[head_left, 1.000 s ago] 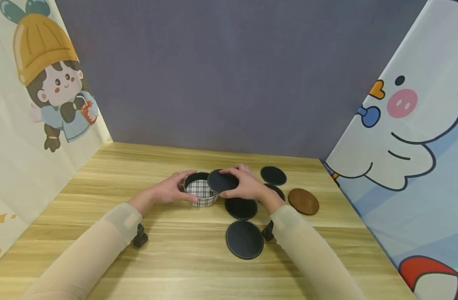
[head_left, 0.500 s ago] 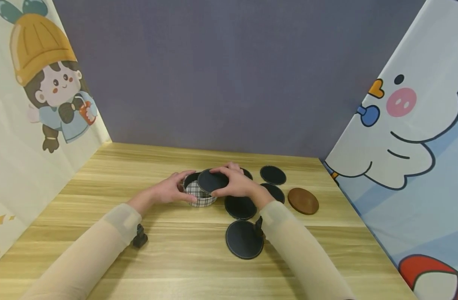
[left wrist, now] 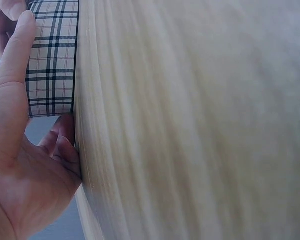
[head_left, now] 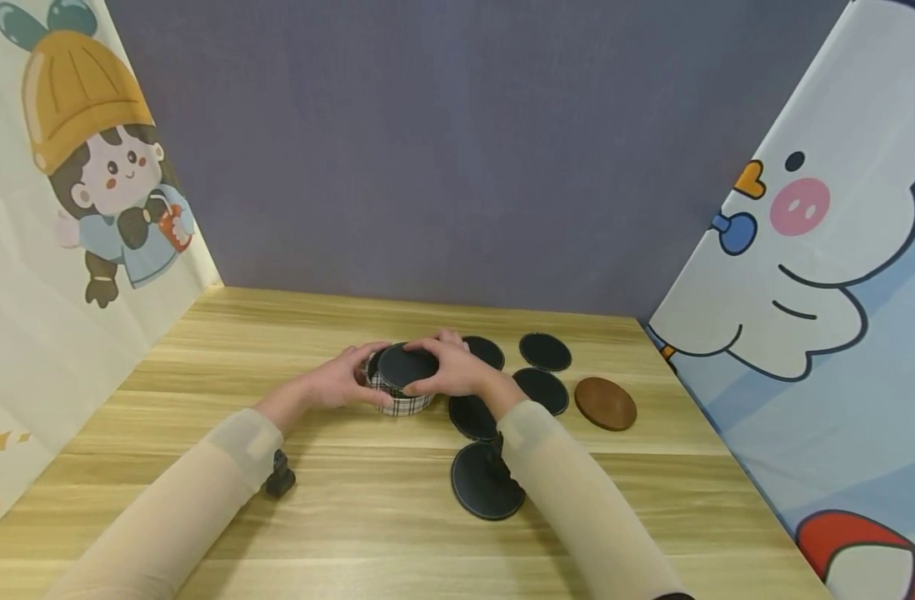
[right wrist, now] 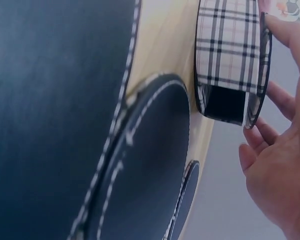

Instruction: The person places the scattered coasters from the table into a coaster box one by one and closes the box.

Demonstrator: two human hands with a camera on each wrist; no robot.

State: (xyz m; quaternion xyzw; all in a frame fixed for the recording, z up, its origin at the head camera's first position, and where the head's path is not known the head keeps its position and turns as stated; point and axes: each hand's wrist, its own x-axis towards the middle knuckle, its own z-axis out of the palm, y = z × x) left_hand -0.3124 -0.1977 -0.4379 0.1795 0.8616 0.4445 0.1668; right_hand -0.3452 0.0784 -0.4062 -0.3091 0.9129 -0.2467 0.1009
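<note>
A round coaster holder with a black, white and red plaid side stands on the table. My left hand grips its left side, thumb toward the front and fingers behind. My right hand pinches a round black coaster by its rim over the holder's mouth, covering most of the opening. In the right wrist view, the coaster's plaid underside faces the holder, and its edge lies close along the holder's rim. A notch shows in the holder's wall. The holder's inside is mostly hidden.
Several black coasters lie right of the holder, including a front one partly under my right sleeve and a back one. A brown disc lies farther right. A dark grey wall stands behind the wooden table.
My right hand has carried the coaster leftward from the holder's right edge to over its mouth. My left hand has stayed on the holder.
</note>
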